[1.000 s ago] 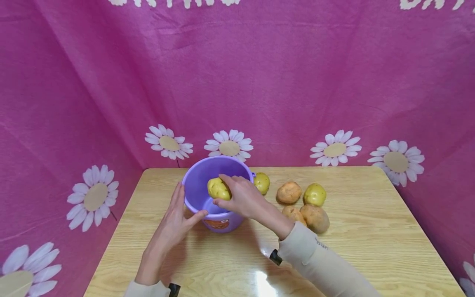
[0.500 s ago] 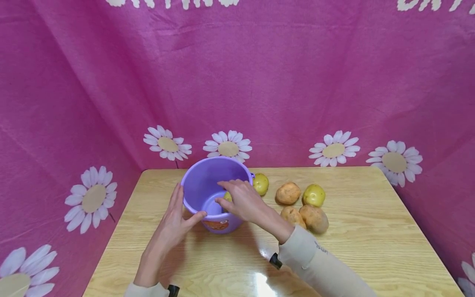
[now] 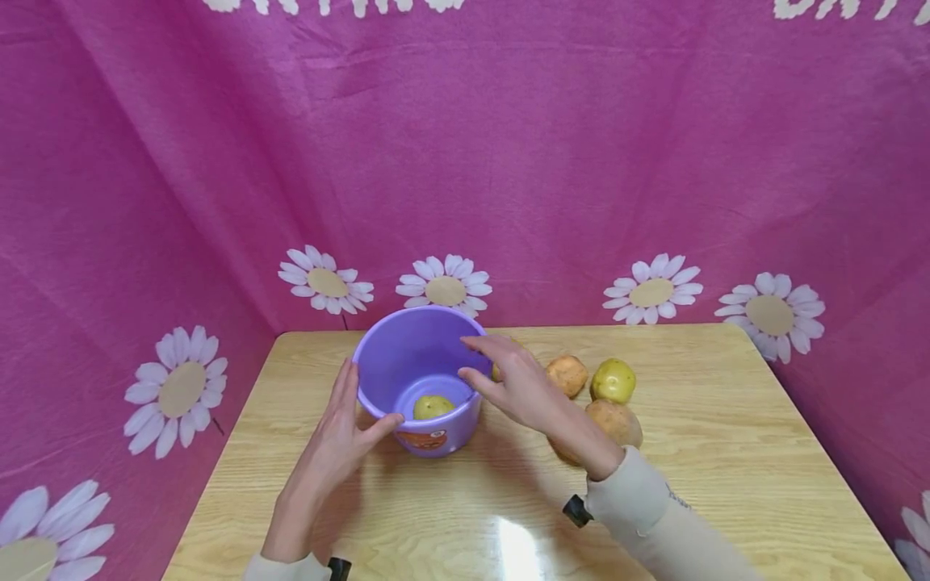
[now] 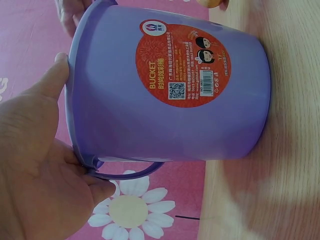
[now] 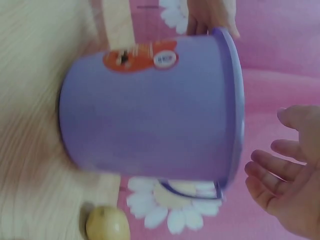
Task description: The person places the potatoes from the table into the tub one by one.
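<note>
Bucket rim point(image 3: 421, 307) is touched by the spread left hand point(image 3: 340, 436), spaced from the relaxed right hand point(image 3: 517, 387), one potato point(image 3: 433, 407) inside, five outside.

Looks bright in the head view, seemingly lit from above, with white glare on the wooden table point(image 3: 726, 452) and soft shadows near the purple bucket point(image 3: 407, 355). Shows the red label point(image 4: 187, 65) crisply from the left wrist; smears it and softens the yellow potato point(image 5: 107, 225) from the right wrist.
</note>
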Demonstrator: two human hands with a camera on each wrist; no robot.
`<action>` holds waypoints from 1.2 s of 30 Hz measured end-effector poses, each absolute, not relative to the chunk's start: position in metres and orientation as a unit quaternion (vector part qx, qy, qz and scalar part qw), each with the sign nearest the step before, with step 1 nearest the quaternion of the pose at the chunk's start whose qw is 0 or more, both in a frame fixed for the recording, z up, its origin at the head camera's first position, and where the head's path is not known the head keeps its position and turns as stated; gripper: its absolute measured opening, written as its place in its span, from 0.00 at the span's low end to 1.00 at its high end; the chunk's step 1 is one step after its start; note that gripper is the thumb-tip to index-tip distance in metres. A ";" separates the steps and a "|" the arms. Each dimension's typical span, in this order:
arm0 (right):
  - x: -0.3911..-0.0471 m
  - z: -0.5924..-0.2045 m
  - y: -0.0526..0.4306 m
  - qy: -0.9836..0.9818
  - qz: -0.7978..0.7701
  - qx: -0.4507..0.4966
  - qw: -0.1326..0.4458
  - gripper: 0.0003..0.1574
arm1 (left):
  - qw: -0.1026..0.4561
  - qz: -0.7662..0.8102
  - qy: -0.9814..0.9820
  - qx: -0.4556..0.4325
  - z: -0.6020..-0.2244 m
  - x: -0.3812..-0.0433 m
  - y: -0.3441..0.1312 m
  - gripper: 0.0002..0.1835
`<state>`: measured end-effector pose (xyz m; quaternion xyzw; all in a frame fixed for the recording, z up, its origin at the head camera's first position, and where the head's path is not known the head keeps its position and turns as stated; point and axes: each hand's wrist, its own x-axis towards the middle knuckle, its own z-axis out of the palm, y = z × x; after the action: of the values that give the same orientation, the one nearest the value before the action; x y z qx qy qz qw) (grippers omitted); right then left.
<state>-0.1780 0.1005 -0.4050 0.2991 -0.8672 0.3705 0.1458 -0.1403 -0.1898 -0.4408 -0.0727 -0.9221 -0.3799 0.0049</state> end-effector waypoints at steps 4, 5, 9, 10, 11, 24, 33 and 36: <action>-0.176 -0.403 0.126 -0.881 0.365 0.267 0.137 0.30 | 0.004 -0.379 -0.923 -0.072 -0.440 -0.141 -0.189 0.64; -0.176 -0.402 0.133 -0.884 0.366 0.260 0.133 0.31 | 0.003 -0.378 -0.923 -0.072 -0.440 -0.141 -0.190 0.64; -0.172 -0.402 0.161 -0.892 0.370 0.231 0.123 0.33 | 0.004 -0.377 -0.923 -0.074 -0.439 -0.140 -0.190 0.64; -0.171 -0.403 0.168 -0.892 0.370 0.227 0.124 0.33 | 0.004 -0.377 -0.923 -0.075 -0.439 -0.140 -0.190 0.64; -0.170 -0.404 0.175 -0.894 0.370 0.221 0.124 0.33 | 0.004 -0.376 -0.923 -0.076 -0.440 -0.140 -0.190 0.64; -0.159 -0.424 0.258 -0.910 0.333 0.171 0.180 0.31 | 0.007 -0.374 -0.925 -0.075 -0.440 -0.139 -0.190 0.64; -0.149 -0.434 0.293 -0.919 0.317 0.138 0.188 0.31 | 0.008 -0.372 -0.925 -0.076 -0.441 -0.140 -0.191 0.65; -0.145 -0.438 0.301 -0.923 0.308 0.131 0.190 0.32 | 0.006 -0.370 -0.926 -0.076 -0.441 -0.140 -0.191 0.65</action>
<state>-0.1448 0.3006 -0.4381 0.1310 -0.9229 0.3083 0.1898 -0.1400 -0.1906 -0.4407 -0.0762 -0.9259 -0.3699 0.0064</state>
